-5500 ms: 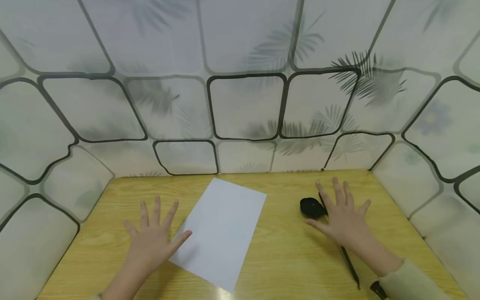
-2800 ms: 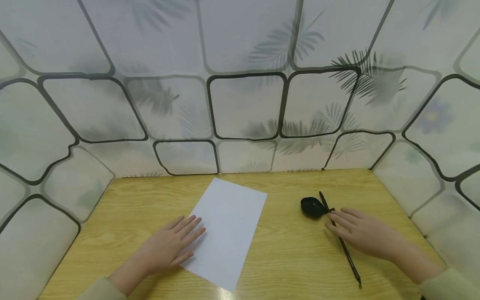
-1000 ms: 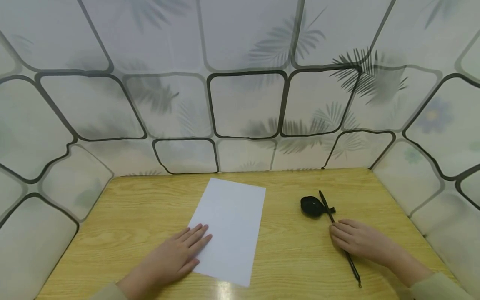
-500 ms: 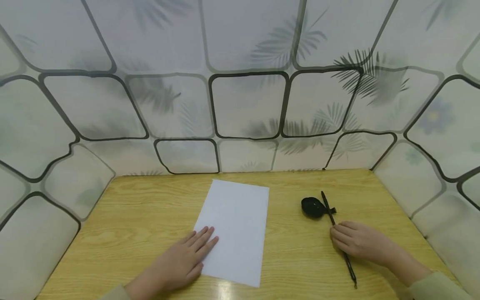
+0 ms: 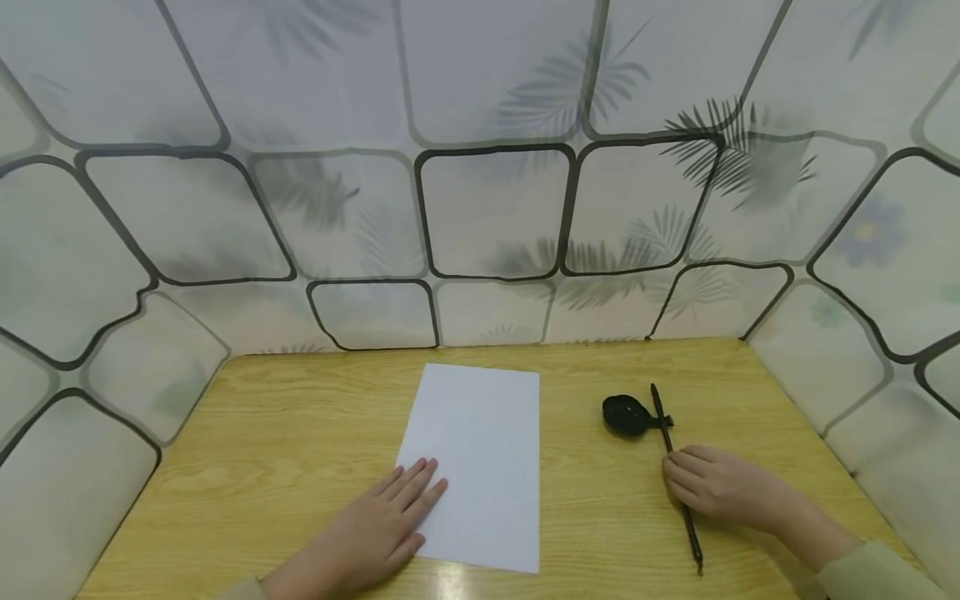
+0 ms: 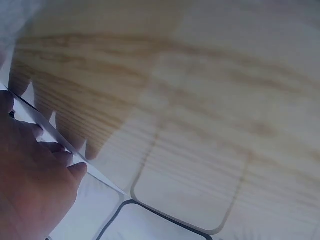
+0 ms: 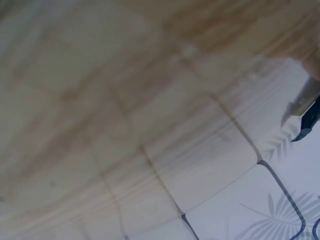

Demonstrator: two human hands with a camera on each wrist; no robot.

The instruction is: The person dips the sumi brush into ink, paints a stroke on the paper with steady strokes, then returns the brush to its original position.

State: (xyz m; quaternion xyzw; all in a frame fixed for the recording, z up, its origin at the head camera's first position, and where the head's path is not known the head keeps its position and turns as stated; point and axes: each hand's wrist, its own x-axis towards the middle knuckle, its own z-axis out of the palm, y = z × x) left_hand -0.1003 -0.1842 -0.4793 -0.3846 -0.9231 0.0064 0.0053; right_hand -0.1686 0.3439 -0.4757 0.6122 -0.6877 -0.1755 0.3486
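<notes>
My left hand (image 5: 375,525) lies with straight fingers on the lower left edge of a blank white sheet of paper (image 5: 487,450). The paper's thin edge also shows by that hand in the left wrist view. On the right, my right hand (image 5: 720,483) holds a slim black ink brush (image 5: 692,537) around its middle, fingers curled over the shaft. The brush has a small hanging loop at its near end, and its far end lies across the short handle of a small black dish (image 5: 626,415). The right wrist view catches only a dark edge of the dish (image 7: 310,120).
The light wood-grain table (image 5: 285,417) is glossy, with a bright reflection near the front. A pale patterned wall (image 5: 487,217) with dark outlines and leaf prints closes off the back and both sides.
Both hands were spread above the table earlier. The left hand came down on the paper, which turned straighter and shifted right. The right hand took hold of the brush, which swung slightly more upright.
</notes>
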